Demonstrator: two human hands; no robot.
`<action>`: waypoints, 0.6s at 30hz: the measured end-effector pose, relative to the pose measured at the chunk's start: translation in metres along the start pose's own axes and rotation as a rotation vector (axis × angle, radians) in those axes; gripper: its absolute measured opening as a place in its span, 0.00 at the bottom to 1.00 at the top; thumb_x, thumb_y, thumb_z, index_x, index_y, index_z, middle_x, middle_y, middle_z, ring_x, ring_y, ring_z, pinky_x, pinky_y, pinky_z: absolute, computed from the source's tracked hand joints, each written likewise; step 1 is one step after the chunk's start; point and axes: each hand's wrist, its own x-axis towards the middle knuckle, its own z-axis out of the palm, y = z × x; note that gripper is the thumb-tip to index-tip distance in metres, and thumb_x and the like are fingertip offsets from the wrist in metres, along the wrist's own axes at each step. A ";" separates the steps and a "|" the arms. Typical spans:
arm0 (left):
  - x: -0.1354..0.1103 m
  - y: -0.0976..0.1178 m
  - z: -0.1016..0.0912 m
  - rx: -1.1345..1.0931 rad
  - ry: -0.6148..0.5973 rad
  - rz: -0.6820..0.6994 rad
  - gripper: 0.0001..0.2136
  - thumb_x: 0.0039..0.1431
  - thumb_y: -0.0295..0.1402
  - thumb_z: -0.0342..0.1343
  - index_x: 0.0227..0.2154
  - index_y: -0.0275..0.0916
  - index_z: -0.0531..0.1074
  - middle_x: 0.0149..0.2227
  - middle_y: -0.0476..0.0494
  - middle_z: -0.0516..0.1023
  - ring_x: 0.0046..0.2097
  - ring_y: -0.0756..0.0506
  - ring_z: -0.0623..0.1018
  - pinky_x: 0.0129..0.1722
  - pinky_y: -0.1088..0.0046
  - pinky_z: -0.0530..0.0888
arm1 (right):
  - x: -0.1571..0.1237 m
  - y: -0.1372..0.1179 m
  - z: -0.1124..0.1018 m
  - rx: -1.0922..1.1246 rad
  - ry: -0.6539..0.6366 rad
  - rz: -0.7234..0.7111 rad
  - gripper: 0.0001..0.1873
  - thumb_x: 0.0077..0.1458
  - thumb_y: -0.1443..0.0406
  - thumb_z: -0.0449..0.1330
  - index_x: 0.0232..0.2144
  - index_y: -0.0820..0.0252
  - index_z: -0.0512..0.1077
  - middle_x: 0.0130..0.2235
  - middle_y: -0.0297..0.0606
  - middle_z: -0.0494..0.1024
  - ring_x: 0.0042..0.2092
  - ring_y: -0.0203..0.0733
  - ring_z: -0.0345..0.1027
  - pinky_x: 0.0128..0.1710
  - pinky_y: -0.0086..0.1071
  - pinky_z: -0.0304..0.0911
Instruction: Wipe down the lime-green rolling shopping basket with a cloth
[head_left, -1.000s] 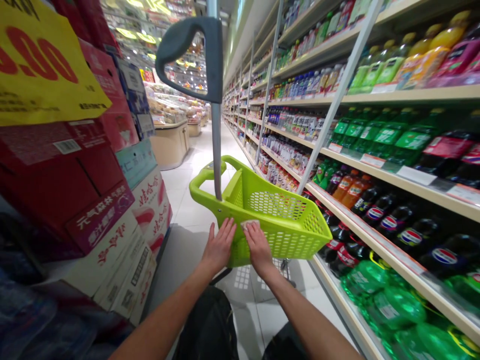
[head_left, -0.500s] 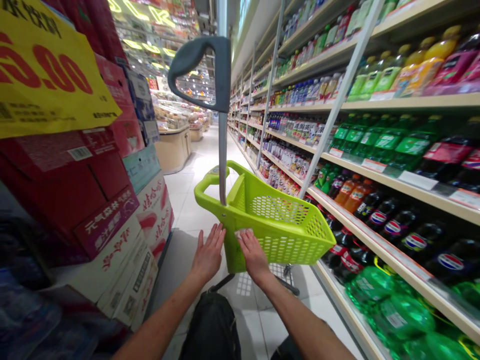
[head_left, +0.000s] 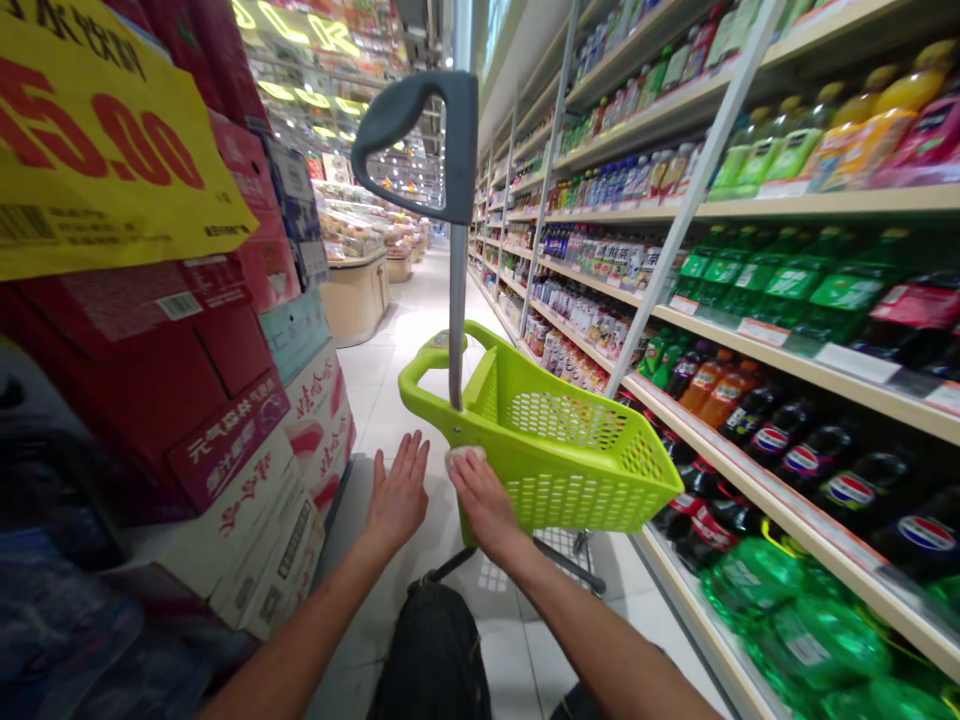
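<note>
A lime-green shopping basket cart (head_left: 570, 450) with perforated sides stands in front of me. From it rises a grey metal pole (head_left: 457, 320) topped by a dark grey loop handle (head_left: 452, 150). My right hand (head_left: 480, 500) presses a small whitish cloth (head_left: 454, 458) against the cart's near wall, under the rim; the cloth is mostly hidden beneath the fingers. Just left of the cart, my left hand (head_left: 400, 492) is open with fingers stretched out, holding nothing and apart from the green plastic.
Shelves (head_left: 765, 330) full of drink bottles line the right side. Stacked cartons (head_left: 240, 450) with a yellow price sign (head_left: 112, 150) stand close on the left. A tiled aisle (head_left: 420, 280) runs ahead past a display counter (head_left: 360, 290). My knee (head_left: 431, 650) is below the hands.
My left hand has moved left, away from the cart's side. The right hand has slid left along the wall with the cloth. The view has shifted slightly.
</note>
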 end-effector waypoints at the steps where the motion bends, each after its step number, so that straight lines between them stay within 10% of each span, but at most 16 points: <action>1: 0.001 -0.002 -0.003 0.001 0.002 -0.021 0.30 0.46 0.24 0.42 0.56 0.30 0.52 0.61 0.37 0.49 0.62 0.42 0.51 0.58 0.51 0.44 | 0.010 -0.001 -0.005 -0.001 0.035 -0.001 0.21 0.58 0.72 0.45 0.54 0.61 0.59 0.57 0.42 0.60 0.62 0.41 0.39 0.58 0.43 0.47; 10: 0.008 0.000 -0.017 -0.058 0.032 -0.036 0.29 0.47 0.25 0.44 0.56 0.29 0.53 0.61 0.36 0.50 0.61 0.41 0.52 0.59 0.52 0.42 | -0.015 0.008 0.003 0.041 -0.141 -0.103 0.14 0.57 0.71 0.49 0.43 0.61 0.70 0.49 0.41 0.71 0.57 0.42 0.54 0.52 0.39 0.58; 18: 0.032 0.032 -0.021 -0.087 0.142 0.085 0.26 0.50 0.26 0.43 0.55 0.30 0.55 0.60 0.35 0.53 0.62 0.42 0.52 0.59 0.53 0.42 | 0.039 0.027 -0.039 -0.040 0.172 0.160 0.22 0.55 0.73 0.46 0.52 0.66 0.61 0.57 0.44 0.60 0.62 0.44 0.38 0.57 0.42 0.49</action>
